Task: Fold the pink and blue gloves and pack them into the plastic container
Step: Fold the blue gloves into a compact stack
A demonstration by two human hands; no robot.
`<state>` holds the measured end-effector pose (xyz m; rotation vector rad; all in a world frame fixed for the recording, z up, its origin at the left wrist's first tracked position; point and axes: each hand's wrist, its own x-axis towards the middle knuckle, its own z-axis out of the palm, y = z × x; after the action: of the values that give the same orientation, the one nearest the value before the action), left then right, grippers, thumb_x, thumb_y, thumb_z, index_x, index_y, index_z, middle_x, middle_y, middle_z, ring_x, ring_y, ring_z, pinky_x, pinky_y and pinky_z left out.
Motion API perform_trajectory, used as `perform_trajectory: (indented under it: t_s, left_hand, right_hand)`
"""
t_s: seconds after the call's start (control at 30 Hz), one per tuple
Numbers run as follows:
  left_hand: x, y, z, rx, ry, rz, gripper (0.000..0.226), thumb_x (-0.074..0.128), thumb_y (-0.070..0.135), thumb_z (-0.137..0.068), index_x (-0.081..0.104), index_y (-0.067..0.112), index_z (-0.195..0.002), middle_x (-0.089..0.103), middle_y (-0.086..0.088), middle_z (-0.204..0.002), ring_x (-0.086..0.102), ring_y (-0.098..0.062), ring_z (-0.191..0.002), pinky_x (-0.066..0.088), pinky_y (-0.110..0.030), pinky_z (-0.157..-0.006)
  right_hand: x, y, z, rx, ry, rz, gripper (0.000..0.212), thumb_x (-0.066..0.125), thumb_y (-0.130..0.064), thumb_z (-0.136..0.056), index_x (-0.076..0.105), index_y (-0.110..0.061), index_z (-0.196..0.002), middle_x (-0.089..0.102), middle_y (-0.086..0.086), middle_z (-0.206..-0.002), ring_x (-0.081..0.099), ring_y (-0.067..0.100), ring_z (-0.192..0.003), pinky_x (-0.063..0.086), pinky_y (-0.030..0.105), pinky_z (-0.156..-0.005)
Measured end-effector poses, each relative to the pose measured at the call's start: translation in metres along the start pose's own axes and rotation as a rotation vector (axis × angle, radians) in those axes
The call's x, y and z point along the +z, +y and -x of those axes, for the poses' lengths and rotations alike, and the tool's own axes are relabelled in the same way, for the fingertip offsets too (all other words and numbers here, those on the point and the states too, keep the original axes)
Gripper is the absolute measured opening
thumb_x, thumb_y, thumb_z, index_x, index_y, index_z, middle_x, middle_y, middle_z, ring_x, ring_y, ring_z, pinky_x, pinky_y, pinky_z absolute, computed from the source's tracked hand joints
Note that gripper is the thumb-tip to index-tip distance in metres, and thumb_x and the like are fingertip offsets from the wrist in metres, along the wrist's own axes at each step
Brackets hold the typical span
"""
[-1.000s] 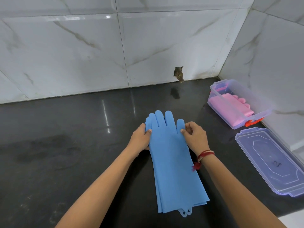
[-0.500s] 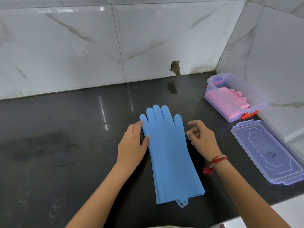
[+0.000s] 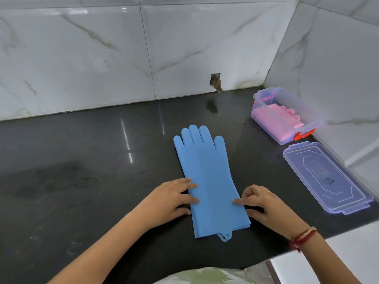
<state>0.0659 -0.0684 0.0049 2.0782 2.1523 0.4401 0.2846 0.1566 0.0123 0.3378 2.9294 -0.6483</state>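
The blue gloves [image 3: 207, 177] lie flat and stacked on the black counter, fingers pointing away from me, cuffs toward me. My left hand [image 3: 174, 197] rests at the left edge of the cuff part, fingertips on the blue rubber. On the right edge, my right hand [image 3: 260, 203] touches the cuff with its fingertips. Neither hand grips anything. The clear plastic container [image 3: 266, 108] stands at the back right corner, with the folded pink gloves [image 3: 272, 117] inside it.
The container's clear lid [image 3: 326, 177] lies flat on the counter to the right of the gloves. Marble-tiled walls close the back and the right side. The black counter [image 3: 82, 171] ends at an edge near my right wrist.
Both hands have slid from the gloves' finger end down toward me to the cuff part. The gloves stay flat in place.
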Motion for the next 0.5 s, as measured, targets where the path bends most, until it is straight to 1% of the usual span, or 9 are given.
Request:
perform_trajectory:
  t_s: [0.07, 0.13, 0.17, 0.2, 0.27, 0.33, 0.4, 0.43, 0.5]
  left_hand:
    - [0.006, 0.007, 0.006, 0.064, 0.014, 0.018, 0.032, 0.067, 0.034, -0.085, 0.066, 0.027, -0.116, 0.056, 0.005, -0.135, 0.043, -0.014, -0.132, 0.032, -0.029, -0.107]
    - [0.011, 0.011, 0.013, 0.022, 0.006, 0.108, 0.032, 0.061, 0.041, -0.087, 0.064, 0.029, -0.117, 0.056, 0.012, -0.134, 0.038, -0.002, -0.132, 0.03, -0.023, -0.108]
    - [0.012, 0.012, 0.016, -0.013, 0.01, 0.155, 0.033, 0.059, 0.046, -0.087, 0.063, 0.03, -0.116, 0.055, 0.015, -0.134, 0.035, 0.004, -0.132, 0.029, -0.019, -0.107]
    - [0.013, 0.011, 0.017, -0.04, 0.022, 0.188, 0.034, 0.057, 0.05, -0.087, 0.063, 0.03, -0.114, 0.055, 0.018, -0.133, 0.034, 0.008, -0.131, 0.029, -0.017, -0.106]
    - [0.013, 0.012, 0.015, -0.071, 0.036, 0.196, 0.044, 0.057, 0.058, -0.083, 0.063, 0.026, -0.113, 0.06, 0.017, -0.126, 0.044, 0.004, -0.125, 0.034, -0.018, -0.104]
    - [0.011, 0.013, 0.01, -0.125, -0.01, 0.163, 0.062, 0.053, 0.071, -0.076, 0.06, 0.022, -0.113, 0.066, 0.012, -0.111, 0.058, -0.005, -0.107, 0.044, -0.025, -0.095]
    - [0.006, 0.014, 0.003, -0.231, -0.05, 0.122, 0.074, 0.047, 0.078, -0.073, 0.055, 0.019, -0.116, 0.065, 0.009, -0.096, 0.059, -0.01, -0.087, 0.048, -0.032, -0.082]
    - [0.004, 0.014, -0.002, -0.284, -0.037, 0.143, 0.071, 0.046, 0.075, -0.076, 0.053, 0.019, -0.119, 0.066, 0.007, -0.091, 0.059, -0.011, -0.081, 0.049, -0.034, -0.078]
    - [0.001, 0.014, -0.012, -0.397, 0.052, 0.328, 0.049, 0.052, 0.056, -0.085, 0.056, 0.021, -0.118, 0.067, 0.0, -0.078, 0.059, -0.012, -0.068, 0.052, -0.037, -0.071]
  right_hand:
    - [0.002, 0.0, 0.004, -0.035, 0.09, 0.014, 0.029, 0.058, -0.029, -0.09, 0.062, -0.043, -0.114, 0.044, -0.019, -0.112, 0.043, 0.003, -0.102, 0.038, 0.016, -0.09]
    - [0.008, -0.002, 0.003, -0.053, 0.217, -0.059, 0.017, 0.058, -0.023, -0.09, 0.069, -0.03, -0.1, 0.052, -0.013, -0.107, 0.049, 0.006, -0.098, 0.041, 0.023, -0.089]
    - [0.01, -0.004, 0.001, -0.048, 0.259, -0.122, 0.012, 0.056, -0.022, -0.091, 0.068, -0.023, -0.093, 0.052, -0.013, -0.105, 0.049, 0.005, -0.099, 0.041, 0.023, -0.088]
    - [0.012, -0.008, -0.003, -0.036, 0.288, -0.182, 0.013, 0.053, -0.022, -0.093, 0.064, -0.018, -0.088, 0.051, -0.015, -0.104, 0.048, 0.004, -0.1, 0.041, 0.022, -0.088]
    - [0.013, -0.015, -0.012, -0.03, 0.364, -0.294, 0.02, 0.047, -0.023, -0.095, 0.059, -0.013, -0.082, 0.051, -0.013, -0.103, 0.051, 0.005, -0.099, 0.04, 0.019, -0.085]
    - [0.011, -0.021, -0.024, -0.019, 0.47, -0.37, 0.026, 0.043, -0.024, -0.094, 0.059, -0.009, -0.082, 0.054, -0.006, -0.098, 0.055, 0.009, -0.093, 0.042, 0.017, -0.081]
    - [0.008, -0.025, -0.036, 0.008, 0.544, -0.422, 0.03, 0.041, -0.027, -0.094, 0.059, -0.006, -0.081, 0.055, 0.0, -0.089, 0.055, 0.009, -0.083, 0.043, 0.018, -0.075]
    - [0.008, -0.026, -0.042, 0.029, 0.563, -0.446, 0.033, 0.039, -0.029, -0.094, 0.055, -0.005, -0.077, 0.053, 0.002, -0.081, 0.052, 0.009, -0.074, 0.042, 0.02, -0.069]
    - [0.009, -0.027, -0.053, 0.093, 0.574, -0.497, 0.036, 0.038, -0.029, -0.096, 0.042, -0.004, -0.07, 0.043, 0.005, -0.066, 0.04, 0.01, -0.059, 0.035, 0.025, -0.058]
